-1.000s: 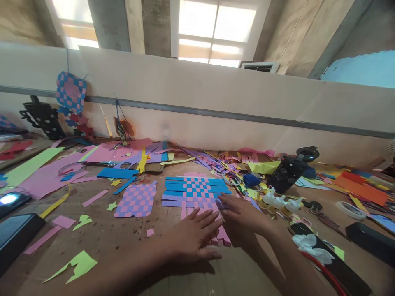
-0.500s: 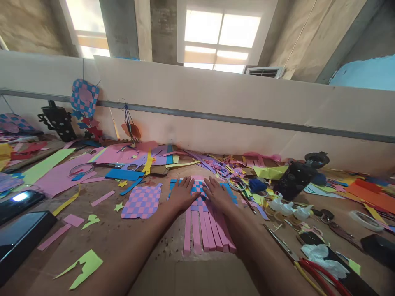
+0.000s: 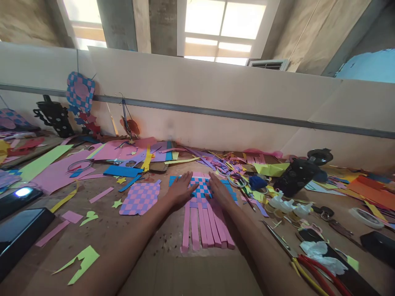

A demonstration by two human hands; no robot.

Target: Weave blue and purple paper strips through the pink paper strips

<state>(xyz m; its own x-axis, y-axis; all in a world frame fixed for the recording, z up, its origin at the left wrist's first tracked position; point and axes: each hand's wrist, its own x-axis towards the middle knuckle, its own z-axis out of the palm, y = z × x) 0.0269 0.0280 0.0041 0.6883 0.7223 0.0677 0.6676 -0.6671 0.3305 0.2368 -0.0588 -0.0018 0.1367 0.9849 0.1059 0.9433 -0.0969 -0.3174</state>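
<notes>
A woven paper mat point(image 3: 201, 187) of pink and blue strips lies on the brown work surface point(image 3: 148, 242), and its long loose pink strips point(image 3: 200, 228) hang toward me. My left hand point(image 3: 182, 190) rests flat on the mat's left side, fingers spread. My right hand point(image 3: 219, 190) lies flat on its right side, fingers together and pointing forward. Neither hand grips anything. The hands hide part of the weave. Left of my left hand lies a finished pink and purple checkered paper mat point(image 3: 140, 199).
Cut paper scraps, sheets and stars point(image 3: 129, 152) cover the surface. Scissors with red and yellow handles point(image 3: 285, 246) lie at right, near a black camera-like device point(image 3: 296, 176) and a tape roll point(image 3: 366, 218). A dark tablet point(image 3: 21, 230) sits at left, below a wall point(image 3: 197, 115).
Both hands have moved up from the loose strips onto the woven part and now lie flat, a little further apart. The view has shifted slightly, and the loose strips show fully below the hands.
</notes>
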